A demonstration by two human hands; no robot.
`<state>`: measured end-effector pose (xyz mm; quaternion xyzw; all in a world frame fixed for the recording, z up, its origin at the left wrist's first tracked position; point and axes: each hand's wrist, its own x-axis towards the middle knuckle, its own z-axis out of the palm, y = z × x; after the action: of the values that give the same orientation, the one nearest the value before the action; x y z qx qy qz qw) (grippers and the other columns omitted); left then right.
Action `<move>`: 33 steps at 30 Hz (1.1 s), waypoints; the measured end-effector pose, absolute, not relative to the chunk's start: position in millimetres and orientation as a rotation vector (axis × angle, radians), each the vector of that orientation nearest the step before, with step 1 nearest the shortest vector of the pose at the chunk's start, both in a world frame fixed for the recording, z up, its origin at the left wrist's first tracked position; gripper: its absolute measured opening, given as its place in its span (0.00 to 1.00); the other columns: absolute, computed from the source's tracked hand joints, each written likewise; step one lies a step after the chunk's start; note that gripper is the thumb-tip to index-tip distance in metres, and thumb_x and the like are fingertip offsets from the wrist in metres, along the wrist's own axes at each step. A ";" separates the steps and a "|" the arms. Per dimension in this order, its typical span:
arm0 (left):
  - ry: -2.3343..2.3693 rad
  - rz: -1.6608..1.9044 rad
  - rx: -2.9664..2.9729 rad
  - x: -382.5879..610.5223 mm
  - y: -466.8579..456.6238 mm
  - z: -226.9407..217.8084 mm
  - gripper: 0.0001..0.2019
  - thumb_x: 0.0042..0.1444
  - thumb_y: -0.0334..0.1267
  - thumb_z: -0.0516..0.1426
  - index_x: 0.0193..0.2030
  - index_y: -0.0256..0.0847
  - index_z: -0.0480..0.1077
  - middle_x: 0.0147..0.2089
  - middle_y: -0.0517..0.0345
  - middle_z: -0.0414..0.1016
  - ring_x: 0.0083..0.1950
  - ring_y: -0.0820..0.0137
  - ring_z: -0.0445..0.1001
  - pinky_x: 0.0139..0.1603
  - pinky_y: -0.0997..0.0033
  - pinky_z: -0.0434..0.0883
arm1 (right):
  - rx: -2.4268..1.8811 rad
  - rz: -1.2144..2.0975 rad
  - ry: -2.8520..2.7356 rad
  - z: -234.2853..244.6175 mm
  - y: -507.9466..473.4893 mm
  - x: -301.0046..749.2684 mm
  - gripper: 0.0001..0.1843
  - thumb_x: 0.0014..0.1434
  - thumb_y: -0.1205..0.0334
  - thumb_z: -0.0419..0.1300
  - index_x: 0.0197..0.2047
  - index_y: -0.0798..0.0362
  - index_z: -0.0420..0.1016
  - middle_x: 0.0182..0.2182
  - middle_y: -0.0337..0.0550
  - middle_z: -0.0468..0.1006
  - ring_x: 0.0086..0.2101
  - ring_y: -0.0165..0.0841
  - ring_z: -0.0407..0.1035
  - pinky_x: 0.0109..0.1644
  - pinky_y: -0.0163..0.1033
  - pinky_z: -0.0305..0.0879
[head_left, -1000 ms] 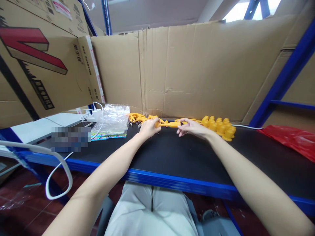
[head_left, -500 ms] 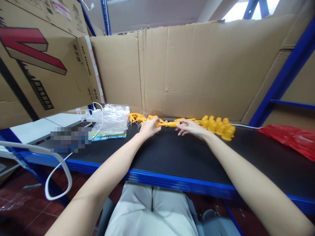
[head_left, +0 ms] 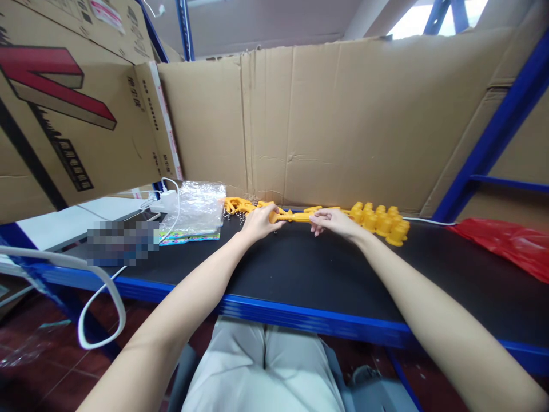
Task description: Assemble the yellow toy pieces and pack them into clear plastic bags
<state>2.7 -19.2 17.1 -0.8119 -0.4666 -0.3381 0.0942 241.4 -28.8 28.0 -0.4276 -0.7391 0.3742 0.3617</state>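
My left hand (head_left: 259, 222) is curled round one end of a long yellow plastic piece (head_left: 295, 217) lying on the black shelf top (head_left: 300, 269). At the piece's other end my right hand (head_left: 332, 221) pinches it with bent fingers. Left of my left hand lies a small heap of yellow pieces (head_left: 238, 205) with metal rings. A cluster of several yellow cap-shaped parts (head_left: 381, 222) stands just right of my right hand.
A clear plastic bag (head_left: 195, 209) on a colourful sheet lies at the left, with a white charger and cable (head_left: 169, 197) beside it. Cardboard sheets (head_left: 326, 114) wall the back. A red plastic bag (head_left: 508, 243) lies at the right. Blue shelf edge (head_left: 300, 317) runs in front.
My right hand's fingers have closed tighter on the yellow piece and shifted slightly. My left hand has hardly moved.
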 end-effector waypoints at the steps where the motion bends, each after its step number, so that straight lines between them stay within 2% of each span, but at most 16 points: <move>1: -1.383 -1.004 -2.409 2.7 -19.0 17.0 0.18 0.47 0.51 0.56 0.41 0.42 0.65 0.32 0.58 0.73 0.32 0.69 0.71 0.31 0.74 0.62 | -1.108 0.966 -1.909 28.3 -29.5 240.9 0.22 0.48 0.47 0.59 0.35 0.59 0.68 0.24 0.45 0.75 0.23 0.29 0.70 0.29 0.34 0.65; 7: -1.397 -0.996 -2.412 2.3 -16.5 16.2 0.17 0.47 0.50 0.56 0.41 0.43 0.65 0.33 0.58 0.73 0.33 0.68 0.71 0.32 0.73 0.63 | -1.115 1.010 -1.868 25.7 -27.2 237.6 0.23 0.48 0.48 0.60 0.40 0.57 0.66 0.31 0.47 0.76 0.24 0.28 0.70 0.27 0.33 0.65; 11: -1.409 -1.004 -2.417 1.9 -14.2 14.6 0.17 0.46 0.49 0.57 0.41 0.43 0.65 0.34 0.58 0.73 0.33 0.68 0.71 0.33 0.73 0.64 | -1.072 1.012 -1.861 22.6 -23.0 236.8 0.28 0.45 0.49 0.62 0.45 0.55 0.61 0.30 0.43 0.76 0.23 0.28 0.70 0.26 0.34 0.65; 14: -1.385 -1.010 -2.420 1.5 -13.2 13.0 0.18 0.46 0.50 0.57 0.41 0.43 0.65 0.33 0.58 0.73 0.33 0.69 0.71 0.33 0.73 0.64 | -1.056 0.971 -1.876 23.1 -24.0 236.6 0.26 0.44 0.47 0.62 0.41 0.56 0.63 0.27 0.42 0.75 0.21 0.27 0.68 0.25 0.33 0.64; 19: -1.354 -1.036 -2.417 2.0 -15.7 13.1 0.18 0.46 0.51 0.57 0.40 0.42 0.65 0.30 0.59 0.73 0.30 0.70 0.70 0.31 0.74 0.62 | -1.056 0.935 -1.895 28.1 -31.0 232.3 0.24 0.48 0.43 0.57 0.33 0.59 0.67 0.22 0.44 0.75 0.17 0.24 0.65 0.22 0.31 0.61; 24: -1.343 -1.075 -2.417 3.0 -17.8 15.0 0.17 0.46 0.50 0.57 0.39 0.42 0.66 0.30 0.58 0.72 0.31 0.70 0.70 0.31 0.75 0.62 | -1.235 0.997 -1.804 29.1 -34.8 222.8 0.31 0.51 0.36 0.48 0.22 0.59 0.67 0.13 0.45 0.71 0.09 0.24 0.58 0.12 0.30 0.50; 26: -1.352 -1.068 -2.414 3.7 -16.8 15.1 0.18 0.46 0.50 0.57 0.40 0.41 0.66 0.30 0.58 0.72 0.30 0.70 0.70 0.30 0.75 0.62 | -1.299 1.015 -1.777 28.7 -34.0 223.1 0.33 0.52 0.35 0.44 0.22 0.59 0.67 0.11 0.45 0.69 0.08 0.23 0.57 0.11 0.30 0.48; 28: -1.363 -1.059 -2.413 4.6 -15.5 14.7 0.18 0.46 0.50 0.57 0.40 0.41 0.66 0.30 0.58 0.72 0.30 0.70 0.70 0.30 0.75 0.61 | -1.272 1.035 -1.798 28.1 -31.7 227.2 0.32 0.52 0.36 0.45 0.28 0.60 0.69 0.17 0.47 0.73 0.11 0.24 0.60 0.13 0.29 0.52; 31: -1.357 -1.048 -2.422 5.8 -14.2 13.8 0.18 0.46 0.50 0.58 0.40 0.42 0.66 0.30 0.58 0.73 0.30 0.71 0.70 0.30 0.75 0.62 | -1.144 1.002 -1.881 27.0 -27.1 235.9 0.26 0.48 0.45 0.58 0.44 0.55 0.67 0.33 0.46 0.77 0.20 0.25 0.69 0.21 0.29 0.61; 33: -1.350 -1.046 -2.423 6.4 -14.4 13.3 0.17 0.46 0.49 0.58 0.40 0.42 0.66 0.31 0.59 0.73 0.30 0.71 0.70 0.31 0.75 0.62 | -1.091 0.966 -1.922 26.7 -25.4 239.2 0.27 0.45 0.50 0.63 0.46 0.54 0.65 0.36 0.45 0.76 0.24 0.26 0.70 0.25 0.30 0.63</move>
<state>6.4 -14.4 13.3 -0.8142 -0.4535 -0.3515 0.0887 239.2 -25.4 26.7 -0.4227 -0.7445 0.3739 0.3566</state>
